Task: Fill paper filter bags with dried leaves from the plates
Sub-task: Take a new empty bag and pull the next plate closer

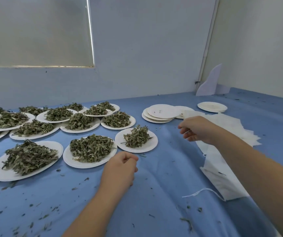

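Several white paper plates heaped with dried green leaves cover the left of the blue table. The nearest are a plate (89, 164) in the middle and a smaller one (147, 146) to its right. My left hand (120, 168) rests on the cloth just right of the middle plate, fingers curled in, nothing visible in it. My right hand (197, 129) hovers in front of a pile of white filter bags (236, 129) with its fingers curled; whether it grips anything is unclear. One filter bag (221, 178) with a loose drawstring lies under my right forearm.
A stack of empty plates (159, 113) sits at the back centre, and another empty stack (212, 106) lies further right. Leaf crumbs litter the blue cloth (154, 194). Walls close off the back and right sides.
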`<state>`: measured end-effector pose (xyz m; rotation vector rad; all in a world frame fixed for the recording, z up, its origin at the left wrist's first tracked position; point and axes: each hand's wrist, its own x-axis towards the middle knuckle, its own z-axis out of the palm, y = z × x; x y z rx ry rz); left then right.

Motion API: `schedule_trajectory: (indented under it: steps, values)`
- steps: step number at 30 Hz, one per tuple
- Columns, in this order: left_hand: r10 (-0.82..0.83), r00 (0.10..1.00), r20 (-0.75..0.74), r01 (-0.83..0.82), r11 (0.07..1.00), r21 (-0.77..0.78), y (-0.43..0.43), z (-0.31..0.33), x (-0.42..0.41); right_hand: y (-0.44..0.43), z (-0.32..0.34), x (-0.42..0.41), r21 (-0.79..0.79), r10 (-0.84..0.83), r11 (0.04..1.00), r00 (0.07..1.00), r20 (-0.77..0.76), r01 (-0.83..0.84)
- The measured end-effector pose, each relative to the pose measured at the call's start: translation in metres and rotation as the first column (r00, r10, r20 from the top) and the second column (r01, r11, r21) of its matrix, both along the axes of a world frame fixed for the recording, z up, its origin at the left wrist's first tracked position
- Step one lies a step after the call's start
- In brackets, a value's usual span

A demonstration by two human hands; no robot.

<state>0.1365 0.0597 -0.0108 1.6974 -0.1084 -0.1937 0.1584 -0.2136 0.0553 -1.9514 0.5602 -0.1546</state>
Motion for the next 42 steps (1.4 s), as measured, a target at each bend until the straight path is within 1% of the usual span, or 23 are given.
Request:
schedule_trajectory:
  steps: [2, 5, 6, 8, 10, 12, 14, 18, 19, 21, 23, 24, 26, 27, 28, 30, 32, 34, 36, 38, 39, 42]
  values:
    - [-0.018, 1.000, 0.009, 0.018, 1.000, 0.015, 0.002, 0.000, -0.002, -0.002, 0.007, -0.025, -0.160, 0.056, 0.985, 0.995, -0.083, -0.069]
    - [-0.052, 0.998, 0.027, 0.051, 0.998, 0.039, 0.004, 0.001, -0.005, 0.000, 0.011, -0.060, -0.374, 0.086, 0.908, 0.956, -0.280, -0.191]
    - [-0.063, 0.997, 0.033, 0.061, 0.997, 0.045, 0.005, 0.002, -0.006, 0.003, 0.012, -0.070, -0.422, 0.088, 0.873, 0.930, -0.357, -0.245]
    - [-0.081, 0.996, 0.043, 0.079, 0.995, 0.058, 0.007, 0.002, -0.008, 0.012, 0.010, -0.090, -0.471, 0.090, 0.808, 0.864, -0.496, -0.355]
    - [-0.096, 0.994, 0.050, 0.092, 0.993, 0.070, 0.008, 0.002, -0.010, 0.021, 0.004, -0.106, -0.516, 0.067, 0.736, 0.806, -0.588, -0.437]
    - [-0.102, 0.993, 0.057, 0.098, 0.992, 0.078, 0.010, 0.002, -0.011, 0.028, -0.004, -0.118, -0.612, -0.008, 0.622, 0.778, -0.628, -0.488]
    - [-0.109, 0.992, 0.065, 0.103, 0.991, 0.090, 0.012, 0.002, -0.013, 0.034, -0.011, -0.124, -0.695, -0.074, 0.519, 0.784, -0.616, -0.497]
    - [-0.122, 0.990, 0.066, 0.115, 0.989, 0.093, 0.014, 0.005, -0.017, 0.040, -0.019, -0.129, -0.781, -0.084, 0.356, 0.815, -0.573, -0.513]
    - [-0.126, 0.990, 0.066, 0.119, 0.988, 0.096, 0.015, 0.006, -0.018, 0.041, -0.020, -0.130, -0.798, -0.081, 0.346, 0.831, -0.550, -0.494]
    - [-0.129, 0.989, 0.073, 0.121, 0.987, 0.102, 0.016, 0.008, -0.021, 0.044, -0.018, -0.130, -0.802, -0.072, 0.385, 0.851, -0.520, -0.457]
    - [-0.120, 0.990, 0.076, 0.113, 0.989, 0.095, 0.018, 0.011, -0.025, 0.052, -0.012, -0.129, -0.772, -0.011, 0.453, 0.863, -0.505, -0.446]
    - [-0.116, 0.990, 0.078, 0.109, 0.990, 0.088, 0.018, 0.014, -0.027, 0.057, -0.007, -0.130, -0.743, 0.043, 0.515, 0.878, -0.476, -0.428]
    - [-0.112, 0.988, 0.104, 0.104, 0.992, 0.077, 0.021, 0.021, -0.032, 0.070, 0.005, -0.131, -0.637, 0.167, 0.677, 0.920, -0.353, -0.368]
    - [-0.108, 0.986, 0.127, 0.100, 0.993, 0.070, 0.022, 0.027, -0.034, 0.078, 0.012, -0.131, -0.577, 0.227, 0.740, 0.936, -0.271, -0.346]
    - [-0.099, 0.983, 0.153, 0.091, 0.994, 0.053, 0.024, 0.033, -0.036, 0.088, 0.018, -0.131, -0.528, 0.284, 0.777, 0.940, -0.189, -0.341]
    - [-0.065, 0.982, 0.175, 0.070, 0.997, -0.023, 0.031, 0.047, -0.043, 0.113, 0.030, -0.129, -0.447, 0.396, 0.814, 0.918, -0.040, -0.370]
    - [-0.030, 0.989, 0.146, 0.050, 0.989, -0.136, 0.043, 0.058, -0.054, 0.141, 0.037, -0.124, -0.386, 0.494, 0.817, 0.866, 0.083, -0.429]
    - [-0.016, 0.995, 0.101, 0.038, 0.975, -0.219, 0.062, 0.063, -0.064, 0.171, 0.040, -0.117, -0.379, 0.575, 0.786, 0.803, 0.158, -0.488]
    - [-0.018, 0.998, 0.066, 0.033, 0.971, -0.237, 0.087, 0.065, -0.073, 0.204, 0.040, -0.109, -0.403, 0.641, 0.743, 0.742, 0.196, -0.535]
    - [0.004, 0.999, 0.032, 0.004, 0.970, -0.244, 0.119, 0.066, -0.080, 0.239, 0.039, -0.101, -0.429, 0.710, 0.683, 0.675, 0.200, -0.591]
    - [0.042, 0.999, 0.017, -0.037, 0.974, -0.225, 0.137, 0.065, -0.084, 0.258, 0.038, -0.098, -0.439, 0.750, 0.642, 0.635, 0.188, -0.629]
    - [0.194, 0.980, 0.046, -0.192, 0.980, -0.046, 0.191, 0.061, -0.098, 0.313, 0.035, -0.093, -0.440, 0.844, 0.523, 0.514, 0.150, -0.730]
